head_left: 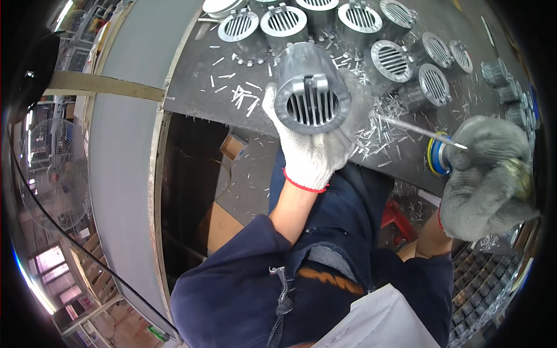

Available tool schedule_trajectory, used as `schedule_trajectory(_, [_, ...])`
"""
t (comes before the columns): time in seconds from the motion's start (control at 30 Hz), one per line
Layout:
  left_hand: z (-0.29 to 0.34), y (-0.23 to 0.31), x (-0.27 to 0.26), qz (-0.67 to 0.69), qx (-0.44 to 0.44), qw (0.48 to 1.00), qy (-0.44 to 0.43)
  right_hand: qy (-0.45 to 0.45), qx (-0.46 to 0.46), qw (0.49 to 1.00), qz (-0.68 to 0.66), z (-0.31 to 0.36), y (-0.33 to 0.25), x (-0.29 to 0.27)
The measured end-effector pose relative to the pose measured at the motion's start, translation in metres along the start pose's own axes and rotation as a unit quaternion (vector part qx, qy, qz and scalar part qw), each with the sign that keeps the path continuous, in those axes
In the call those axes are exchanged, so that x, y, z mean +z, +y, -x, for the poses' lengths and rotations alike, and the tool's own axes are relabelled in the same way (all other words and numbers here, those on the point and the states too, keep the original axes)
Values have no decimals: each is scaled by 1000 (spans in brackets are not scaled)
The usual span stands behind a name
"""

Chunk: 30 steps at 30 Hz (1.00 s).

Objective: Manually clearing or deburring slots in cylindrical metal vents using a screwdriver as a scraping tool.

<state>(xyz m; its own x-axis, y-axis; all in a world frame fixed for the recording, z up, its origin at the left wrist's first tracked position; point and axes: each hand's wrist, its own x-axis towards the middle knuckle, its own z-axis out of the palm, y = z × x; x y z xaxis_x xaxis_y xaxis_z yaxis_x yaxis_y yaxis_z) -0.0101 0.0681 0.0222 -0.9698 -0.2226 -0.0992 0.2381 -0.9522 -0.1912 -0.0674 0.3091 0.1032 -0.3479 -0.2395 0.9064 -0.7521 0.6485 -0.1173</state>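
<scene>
The cylinder (310, 71) was in the left hand (309, 155), which wore a white glove with red cuff. It lay above the palm, and its grilled end was turned up toward the wearer's head. The thumb was along the left side of it and the fingers were around the right side, so this hand was closed about it as far as its width allowed. In the view, they stood over the near edge of the table (194, 81).

The right hand (490, 180), in a greyish glove, was to the right of the cylinder and well apart from it. Its fingers were bent, but the glove was blurred. A thin rod (415, 127) met this glove and pointed toward the cylinder; how firmly it was gripped, I cannot tell. Just beside the glove was a blue and yellow disc (436, 153).

Metal slivers (377, 138) lay scattered between the two hands, and other cylinders (391, 61) stood beyond them.
</scene>
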Motion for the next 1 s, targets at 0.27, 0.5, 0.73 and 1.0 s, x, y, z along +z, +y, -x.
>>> schedule_trajectory(0.27, [12, -7, 3, -37, -119, 985, -119, -2, 211, 951, -227, 16, -18, 8])
schedule_trajectory(0.5, [15, -7, -1, -22, -132, 981, -137, 41, 200, 945, -254, 32, -14, -1])
schedule_trajectory(0.73, [20, -6, -12, -137, -40, 989, 46, -16, 107, 966, -237, 31, -28, 5])
schedule_trajectory(1.0, [25, -14, -14, -176, 41, 983, 39, -215, 23, 877, -429, -22, -59, 29])
